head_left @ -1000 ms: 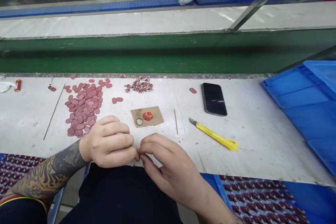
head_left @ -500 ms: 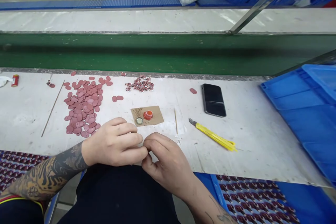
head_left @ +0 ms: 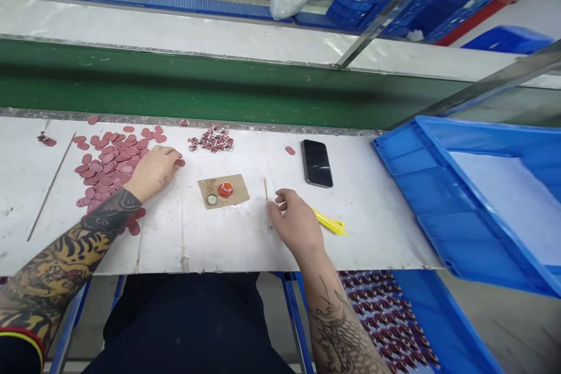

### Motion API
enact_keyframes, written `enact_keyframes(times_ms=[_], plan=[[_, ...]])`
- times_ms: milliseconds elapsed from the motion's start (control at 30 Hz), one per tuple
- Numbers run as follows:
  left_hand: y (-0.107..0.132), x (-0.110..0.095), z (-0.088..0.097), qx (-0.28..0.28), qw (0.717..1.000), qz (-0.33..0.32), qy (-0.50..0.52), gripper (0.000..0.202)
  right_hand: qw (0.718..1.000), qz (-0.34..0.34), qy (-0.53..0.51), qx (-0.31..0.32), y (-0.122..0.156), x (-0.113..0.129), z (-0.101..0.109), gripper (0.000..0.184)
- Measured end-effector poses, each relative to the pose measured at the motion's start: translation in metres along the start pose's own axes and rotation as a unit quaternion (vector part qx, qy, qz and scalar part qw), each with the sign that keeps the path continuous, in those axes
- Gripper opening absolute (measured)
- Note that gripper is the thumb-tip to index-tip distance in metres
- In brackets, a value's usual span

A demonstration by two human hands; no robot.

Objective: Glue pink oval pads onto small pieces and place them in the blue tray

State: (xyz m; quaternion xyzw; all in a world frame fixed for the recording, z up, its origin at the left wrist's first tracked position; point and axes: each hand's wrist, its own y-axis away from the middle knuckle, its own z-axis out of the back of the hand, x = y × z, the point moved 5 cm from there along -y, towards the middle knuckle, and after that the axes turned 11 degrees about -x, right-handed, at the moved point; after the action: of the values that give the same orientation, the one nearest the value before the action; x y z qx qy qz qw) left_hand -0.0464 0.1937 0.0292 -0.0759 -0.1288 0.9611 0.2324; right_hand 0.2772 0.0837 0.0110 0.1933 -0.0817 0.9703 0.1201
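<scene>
At the right edge of a heap of dull-red oval discs (head_left: 103, 172), my left hand (head_left: 153, 172) is closed, its fingertips down on an oval disc (head_left: 181, 162) that partly shows beyond them. My right hand (head_left: 298, 223) is at a thin wooden stick (head_left: 266, 188). Its thumb tip meets the stick's lower part, while the index fingertip stands apart from it. A brown cardboard piece (head_left: 239, 187) lies between the hands. On it are a small orange-red cap-like item (head_left: 225, 189), a bottle cap (head_left: 212, 200) and brown specks.
Small glossy reddish pieces (head_left: 214, 140) lie clustered behind the cardboard. A phone (head_left: 317, 163) and a yellow utility knife (head_left: 329, 222), partly hidden by my right hand, are at right. A blue crate (head_left: 407, 187) borders the table's right end. A long thin rod (head_left: 51, 187) lies far left.
My hands, together before, have parted. The left has moved out to the discs, the right to the wooden stick. The view has turned right, showing more of the blue crate.
</scene>
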Motion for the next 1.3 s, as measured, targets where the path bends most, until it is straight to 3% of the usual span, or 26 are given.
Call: enact_keyframes(times_ms=[133, 300, 400, 500, 600, 700, 767, 833, 933, 1100, 1300], plan=[[-0.013, -0.001, -0.01, 0.016, 0.999, -0.013, -0.029, 0.027, 0.996, 0.003, 0.083, 0.045, -0.006, 0.006, -0.018, 0.025], [-0.014, -0.001, -0.008, 0.023, 0.999, -0.013, -0.042, 0.033, 0.991, -0.028, 0.115, 0.064, -0.015, 0.009, -0.02, 0.024], [-0.012, -0.002, -0.008, 0.024, 0.999, -0.014, -0.03, 0.032, 0.998, -0.037, 0.033, 0.049, -0.015, 0.006, -0.017, 0.027], [-0.012, -0.006, -0.011, 0.034, 0.999, -0.021, -0.008, 0.029, 0.993, -0.004, -0.121, 0.01, -0.006, 0.008, -0.01, 0.021], [-0.015, -0.009, -0.012, 0.039, 0.999, -0.014, 0.012, 0.028, 0.95, 0.029, -0.31, 0.0, 0.011, 0.017, -0.003, 0.019], [-0.014, -0.012, -0.005, 0.04, 0.999, 0.007, 0.036, 0.029, 0.866, 0.047, -0.494, 0.066, 0.032, 0.032, -0.003, 0.03], [-0.004, -0.016, 0.003, 0.045, 0.996, 0.03, 0.078, 0.029, 0.828, 0.044, -0.55, 0.094, 0.042, 0.039, -0.005, 0.028], [0.014, -0.024, 0.009, 0.051, 0.984, 0.064, 0.156, 0.028, 0.816, 0.04, -0.571, 0.082, 0.048, 0.043, -0.007, 0.023], [0.048, -0.048, 0.01, 0.069, 0.961, 0.084, 0.256, 0.023, 0.826, 0.066, -0.559, 0.034, 0.049, 0.05, -0.011, 0.025], [0.091, -0.098, -0.001, 0.083, 0.965, -0.001, 0.25, 0.021, 0.877, 0.078, -0.475, -0.004, 0.038, 0.063, -0.028, 0.017], [0.102, -0.1, 0.0, 0.029, 0.965, 0.0, 0.26, 0.027, 0.928, 0.098, -0.358, -0.017, 0.031, 0.071, -0.048, 0.015]])
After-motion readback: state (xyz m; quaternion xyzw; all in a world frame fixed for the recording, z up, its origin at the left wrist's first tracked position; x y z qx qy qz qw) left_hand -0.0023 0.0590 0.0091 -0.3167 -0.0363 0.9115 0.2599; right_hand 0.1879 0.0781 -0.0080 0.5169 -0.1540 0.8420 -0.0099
